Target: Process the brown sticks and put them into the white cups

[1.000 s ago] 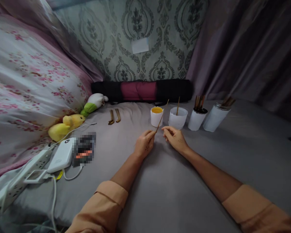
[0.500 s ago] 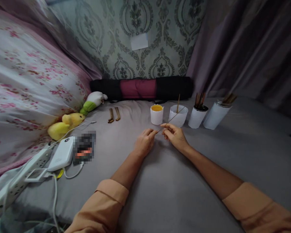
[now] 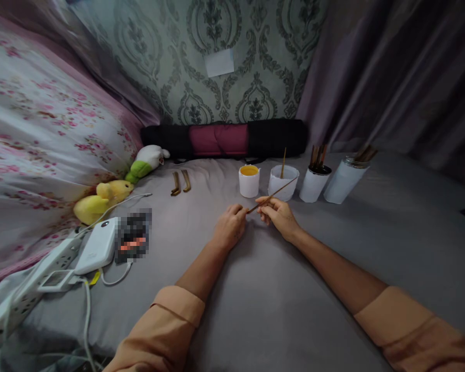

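A thin brown stick [image 3: 281, 189] slants up and to the right between my hands. At its lower end, my left hand [image 3: 231, 226] is closed with the fingertips pinched on it. Farther up, the fingers of my right hand [image 3: 279, 216] are curled round the same stick. Just beyond stands a white cup of yellow liquid [image 3: 249, 184]. To its right, a wider white cup [image 3: 278, 190] has one thin stick [image 3: 283, 163] standing in it, and the held stick's upper end crosses in front of that cup.
Two white-wrapped containers [image 3: 310, 187] [image 3: 343, 183] at right hold several brown sticks. Two bent brown pieces [image 3: 175, 184] [image 3: 185, 181] lie at left on the grey sheet [image 3: 287, 289]. Farther left are plush toys [image 3: 91, 208], a power bank [image 3: 96, 246], cables and a power strip [image 3: 34, 281].
The stick between my hands now appears thicker and more fully in view. My hands have barely moved; the whole view has shifted slightly.
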Tool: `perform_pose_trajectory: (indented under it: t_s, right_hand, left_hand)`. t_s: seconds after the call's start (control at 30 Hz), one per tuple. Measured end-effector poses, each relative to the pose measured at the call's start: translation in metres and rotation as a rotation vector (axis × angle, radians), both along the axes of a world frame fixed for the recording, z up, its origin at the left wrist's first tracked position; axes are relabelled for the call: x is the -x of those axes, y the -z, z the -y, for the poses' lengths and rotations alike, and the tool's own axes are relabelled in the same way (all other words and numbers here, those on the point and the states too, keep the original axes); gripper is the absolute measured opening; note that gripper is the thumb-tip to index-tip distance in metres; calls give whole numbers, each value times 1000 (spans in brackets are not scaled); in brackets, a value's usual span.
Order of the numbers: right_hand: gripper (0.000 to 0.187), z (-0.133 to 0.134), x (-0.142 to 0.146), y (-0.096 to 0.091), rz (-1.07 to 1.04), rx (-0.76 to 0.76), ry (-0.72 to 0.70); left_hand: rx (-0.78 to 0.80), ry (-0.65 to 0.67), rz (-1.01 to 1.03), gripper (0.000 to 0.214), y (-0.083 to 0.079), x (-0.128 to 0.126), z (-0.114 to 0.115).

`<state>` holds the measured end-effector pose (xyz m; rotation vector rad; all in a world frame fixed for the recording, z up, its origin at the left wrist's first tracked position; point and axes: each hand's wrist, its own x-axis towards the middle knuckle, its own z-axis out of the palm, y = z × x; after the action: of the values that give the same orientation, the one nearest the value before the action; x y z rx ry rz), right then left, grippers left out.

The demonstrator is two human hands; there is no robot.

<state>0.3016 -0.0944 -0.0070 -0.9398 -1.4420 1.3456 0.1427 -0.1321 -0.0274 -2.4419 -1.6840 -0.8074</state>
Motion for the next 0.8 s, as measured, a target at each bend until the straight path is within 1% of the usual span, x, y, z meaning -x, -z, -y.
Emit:
perform_pose_trajectory:
  t_s: [0.17,0.3,0.43,0.63,0.8]
  right_hand:
    - [25,0,-1,-1,-14,35,-21]
    - [26,0,-3,0,-22,73,-32]
    - [30,-2,-3,3,-26,84,-28]
    - [32,-6,-3,8,-10,68,-7]
    - [31,-8,-2,10,6,53,3]
  left_hand:
    - [-4,4,63,29,1,-1,-1]
    - [-10,8,173,27,3,-3,-3]
    - [3,10,284,25,4,-5,-4]
    - [49,-7,443,22,6,-9,-7]
    - [127,-29,563,21,5,-11,-8]
